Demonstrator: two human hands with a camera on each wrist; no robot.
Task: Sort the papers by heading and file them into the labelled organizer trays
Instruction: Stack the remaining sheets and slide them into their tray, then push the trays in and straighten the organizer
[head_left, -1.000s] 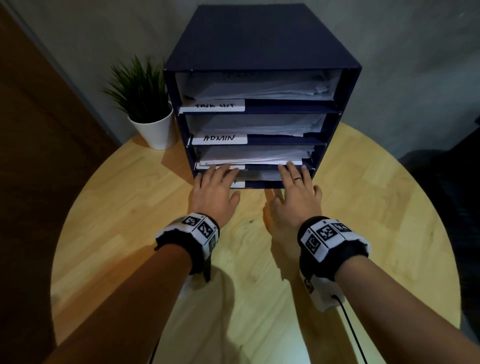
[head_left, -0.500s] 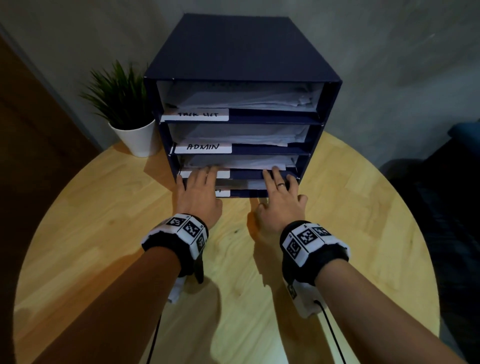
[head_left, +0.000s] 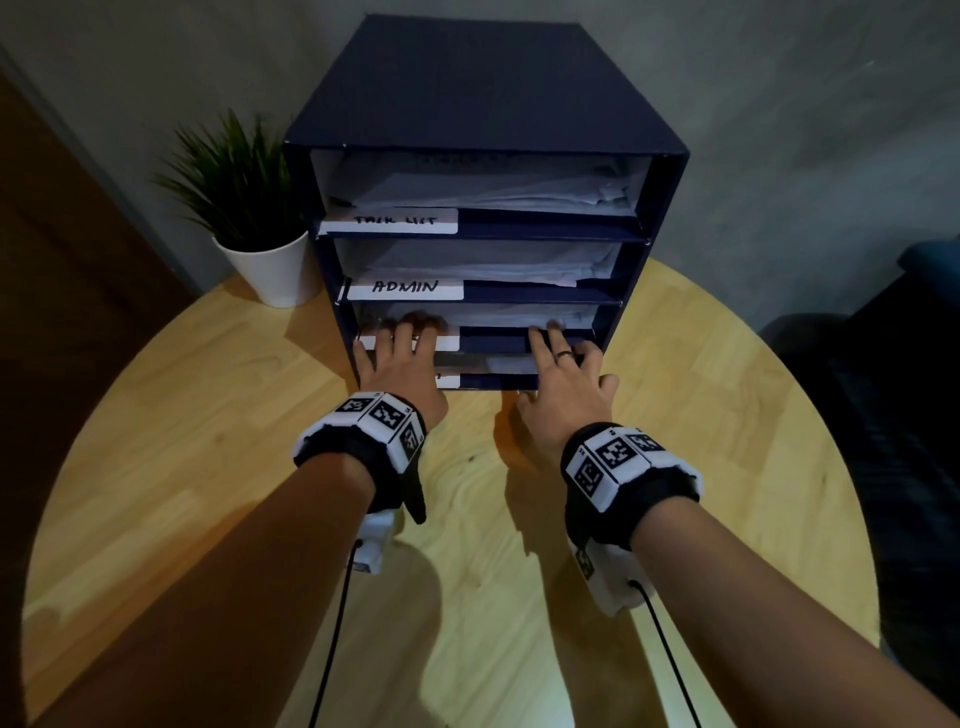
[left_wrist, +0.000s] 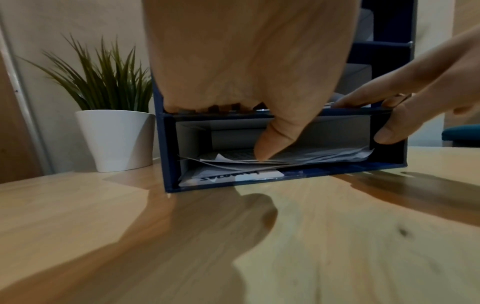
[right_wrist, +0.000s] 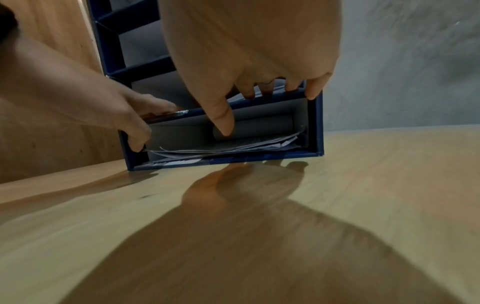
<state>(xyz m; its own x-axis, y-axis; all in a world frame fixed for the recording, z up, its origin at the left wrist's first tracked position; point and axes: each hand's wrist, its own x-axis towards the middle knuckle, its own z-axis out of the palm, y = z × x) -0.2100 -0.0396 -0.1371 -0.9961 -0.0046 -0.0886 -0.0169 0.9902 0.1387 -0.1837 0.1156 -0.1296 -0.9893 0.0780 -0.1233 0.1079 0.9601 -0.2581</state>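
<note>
Left hand (head_left: 400, 358): fingers flat, holding nothing, on third tray (head_left: 511, 343) lip.
Right hand (head_left: 563, 379): likewise unclenched, fingertips touching papers (head_left: 519, 316).
Papers: directly ahead of both hands, equally near, long axis left-to-right.

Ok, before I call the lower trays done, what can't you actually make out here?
- Third tray label: head view, the left hand covers its writing.
- Bottom tray label: left wrist view, writing blurred and unreadable; head view, the left hand covers most of it.
- Paper headings in the organizer: all views, too small and dim.
- Right hand fingertips: head view, whether they press paper or shelf edge is unclear.
</note>
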